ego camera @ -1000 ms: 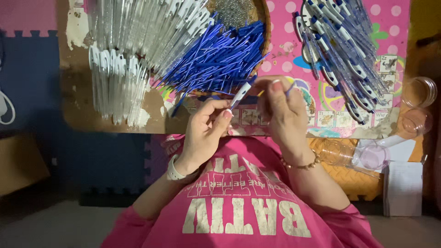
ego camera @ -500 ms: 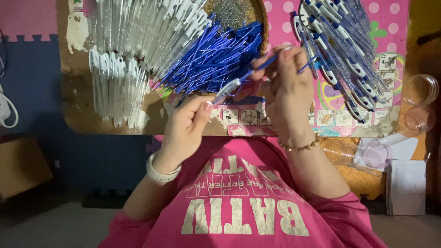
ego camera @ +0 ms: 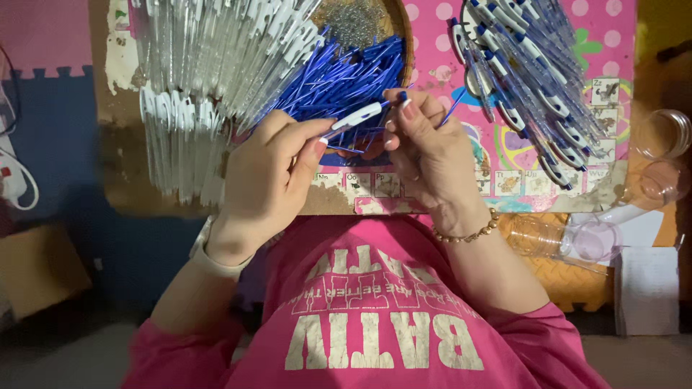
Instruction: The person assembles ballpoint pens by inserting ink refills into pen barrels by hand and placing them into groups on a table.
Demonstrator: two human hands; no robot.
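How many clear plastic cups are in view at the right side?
3: one clear plastic cup at the right edge, one just below it, one lying sideways beyond the bracelet wrist. Others may be hidden.

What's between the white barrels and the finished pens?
In the head view: the blue refill pile, with both hands below it, between the white barrels and finished pens.

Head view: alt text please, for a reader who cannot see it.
A left hand holds a white pen barrel toward the right hand, which pinches a blue refill, above a pile of blue refills, white barrels and assembled pens.
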